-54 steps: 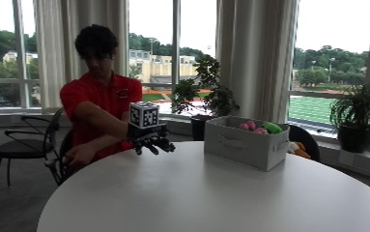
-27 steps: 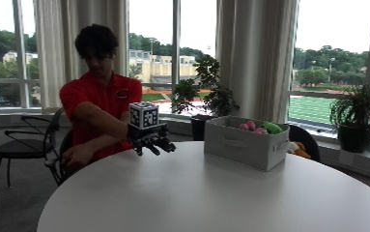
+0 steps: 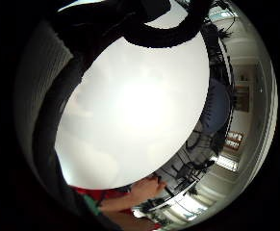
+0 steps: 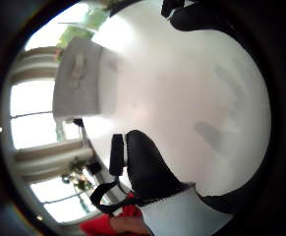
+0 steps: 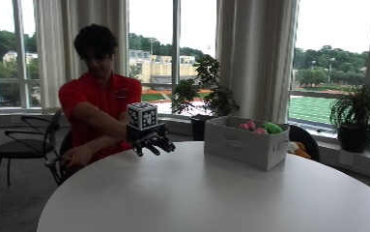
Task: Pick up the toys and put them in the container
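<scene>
My gloved right hand (image 5: pixel 151 143) hovers over the white table (image 5: pixel 223 198), fingers loosely spread, holding nothing. The toys (image 5: pixel 258 127) sit in the grey container (image 5: pixel 246 143), well right of it.

Grey container (image 5: pixel 246 144), pink/green toys (image 5: pixel 256 127), white table (image 5: pixel 223 198)

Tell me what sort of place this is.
Probably an office lounge or meeting room. A round white table stands before tall curtained windows overlooking a sports field, with potted plants on the sill side and a black chair nearby.
</scene>
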